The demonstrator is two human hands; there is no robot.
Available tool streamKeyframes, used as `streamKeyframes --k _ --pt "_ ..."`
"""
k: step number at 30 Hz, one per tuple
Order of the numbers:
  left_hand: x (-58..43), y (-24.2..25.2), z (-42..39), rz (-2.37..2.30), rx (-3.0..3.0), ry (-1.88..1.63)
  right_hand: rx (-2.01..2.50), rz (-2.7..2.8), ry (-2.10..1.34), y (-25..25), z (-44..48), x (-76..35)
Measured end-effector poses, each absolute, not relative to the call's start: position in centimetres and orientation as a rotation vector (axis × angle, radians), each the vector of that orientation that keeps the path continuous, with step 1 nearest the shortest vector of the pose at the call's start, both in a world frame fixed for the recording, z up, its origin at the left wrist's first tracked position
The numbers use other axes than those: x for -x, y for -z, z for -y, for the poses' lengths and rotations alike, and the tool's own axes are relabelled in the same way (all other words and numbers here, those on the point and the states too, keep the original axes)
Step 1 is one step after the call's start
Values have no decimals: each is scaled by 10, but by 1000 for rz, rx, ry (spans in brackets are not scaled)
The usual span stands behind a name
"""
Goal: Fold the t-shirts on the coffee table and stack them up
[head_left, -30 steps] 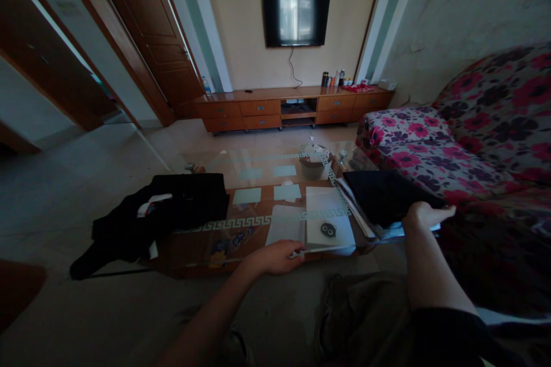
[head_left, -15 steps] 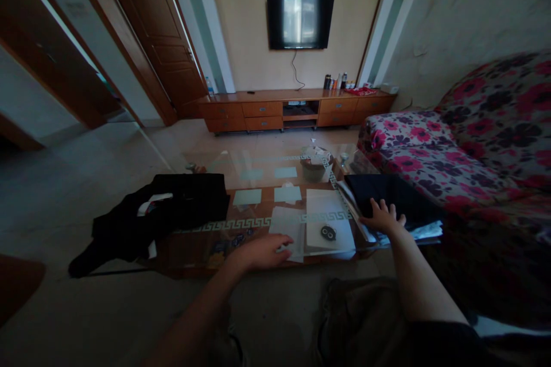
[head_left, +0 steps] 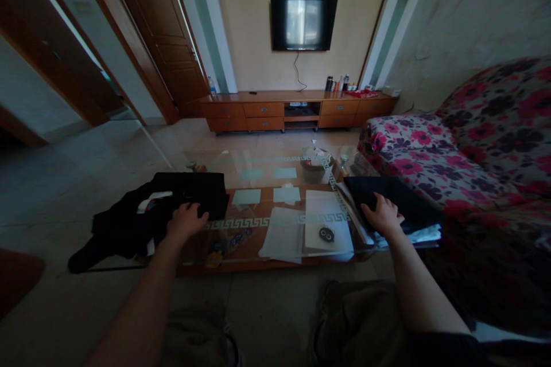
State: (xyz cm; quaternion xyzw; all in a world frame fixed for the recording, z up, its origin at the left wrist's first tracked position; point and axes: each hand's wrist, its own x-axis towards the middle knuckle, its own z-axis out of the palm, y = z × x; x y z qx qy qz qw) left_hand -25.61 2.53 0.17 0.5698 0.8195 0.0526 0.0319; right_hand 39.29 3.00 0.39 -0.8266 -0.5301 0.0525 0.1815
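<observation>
A black garment [head_left: 129, 212] with a white tag or label [head_left: 155, 200] lies loosely spread on the left of the glass table [head_left: 258, 152], and part of it hangs past the near edge. Over its right part is my left hand [head_left: 186, 222], fingers slightly bent and apart; whether it touches the cloth is unclear. At the table's right end sits a stack of folded cloth, dark [head_left: 408, 198] on top with lighter layers [head_left: 424, 232] under it. My right hand [head_left: 383, 215] rests on its top, fingers bent a little and holding nothing visible.
Between the hands, white papers [head_left: 284, 232] and a black object with two rings [head_left: 326, 234] show at or beneath the glass. Beyond are a waste bin [head_left: 314, 171] and a low wooden cabinet [head_left: 264, 109]. A flowered sofa [head_left: 413, 132] flanks the right side.
My left hand has moved left, from above the white papers to the black garment. My right hand stays on the folded stack, its fingers drawn in slightly.
</observation>
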Motion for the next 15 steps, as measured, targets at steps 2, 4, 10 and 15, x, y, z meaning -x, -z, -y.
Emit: streamKeyframes --k 2,4,10,15 --pt "274 5 -23 -2669 -1597 -159 2283 1472 -114 -8 -30 -393" --pt "284 12 -19 -2770 -1446 -192 2254 1440 -75 -11 -30 -393" --pt "274 27 -14 -2763 -1312 -264 2182 1475 -8 -11 -31 -391" --pt "269 17 -19 -2792 -1425 -316 2109 1490 34 -11 -35 -386"
